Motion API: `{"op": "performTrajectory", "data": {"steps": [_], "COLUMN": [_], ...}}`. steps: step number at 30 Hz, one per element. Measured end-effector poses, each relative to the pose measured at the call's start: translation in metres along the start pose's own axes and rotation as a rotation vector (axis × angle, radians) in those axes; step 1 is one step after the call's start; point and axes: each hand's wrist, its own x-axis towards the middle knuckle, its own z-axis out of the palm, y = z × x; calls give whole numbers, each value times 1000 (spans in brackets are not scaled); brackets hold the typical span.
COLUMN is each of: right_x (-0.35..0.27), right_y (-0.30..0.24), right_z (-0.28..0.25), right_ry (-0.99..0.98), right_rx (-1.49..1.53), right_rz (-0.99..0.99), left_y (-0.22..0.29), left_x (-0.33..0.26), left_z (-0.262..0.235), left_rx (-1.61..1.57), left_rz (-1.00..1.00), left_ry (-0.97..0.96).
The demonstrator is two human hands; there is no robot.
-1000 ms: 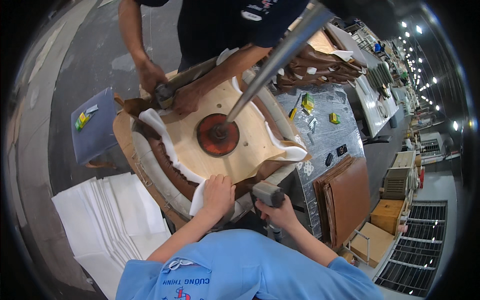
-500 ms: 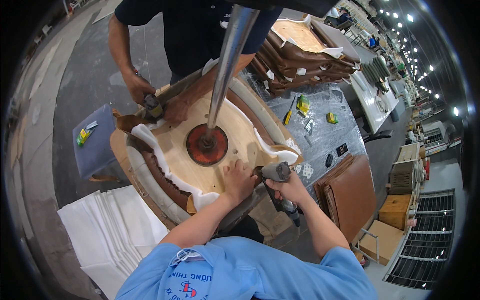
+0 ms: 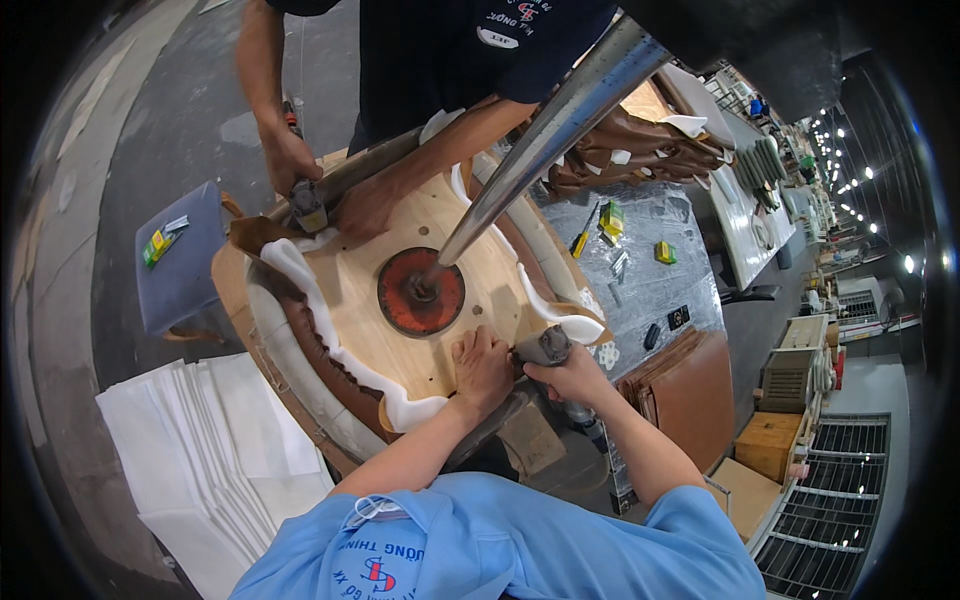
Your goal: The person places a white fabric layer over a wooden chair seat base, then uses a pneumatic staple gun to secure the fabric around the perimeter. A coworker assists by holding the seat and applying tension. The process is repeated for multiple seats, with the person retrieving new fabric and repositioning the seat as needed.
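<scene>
My right hand [image 3: 572, 376] grips the handle of a grey pneumatic staple gun [image 3: 545, 346], its nose at the near right edge of a round-cornered plywood seat panel [image 3: 370, 315]. Beside the nose, my left hand [image 3: 484, 372] lies on the panel's near edge, fingers extended and resting on the wood. Brown leather [image 3: 325, 335] and white padding [image 3: 330, 350] fold up around the panel, inside a grey padded rim [image 3: 285, 330]. A metal rod [image 3: 540, 140] ending in a red disc [image 3: 421, 292] stands on the panel's middle. The exact staple spot is hidden.
Across from me, a co-worker's hand [image 3: 290, 160] holds another staple gun [image 3: 307, 207] at the far left corner. A wrapped table [image 3: 650, 220] at right bears staple boxes [image 3: 612, 220] and leather sheets [image 3: 690, 385]. White sheets [image 3: 200, 430] lie at left.
The view has shifted slightly, so the rod looks more slanted. My right hand with the staple gun has turned a little, and my left hand stays on the near edge.
</scene>
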Motion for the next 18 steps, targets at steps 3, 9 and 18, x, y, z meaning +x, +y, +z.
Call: {"op": "performTrajectory", "data": {"steps": [3,9,18], "right_x": [-1,-12,-11], "right_y": [-3,4,6], "right_z": [1,-4,-4], "right_ry": [3,20,-36], "right_rx": [-35,144,85], "right_rz": [-4,-156,-77], "left_y": [0,-7,-10], "left_x": [2,-5,-1], "left_z": [3,-9,-9], "left_rx": [-2,130,25], "left_rz": [29,117,123], "left_ry": [79,20,43]}}
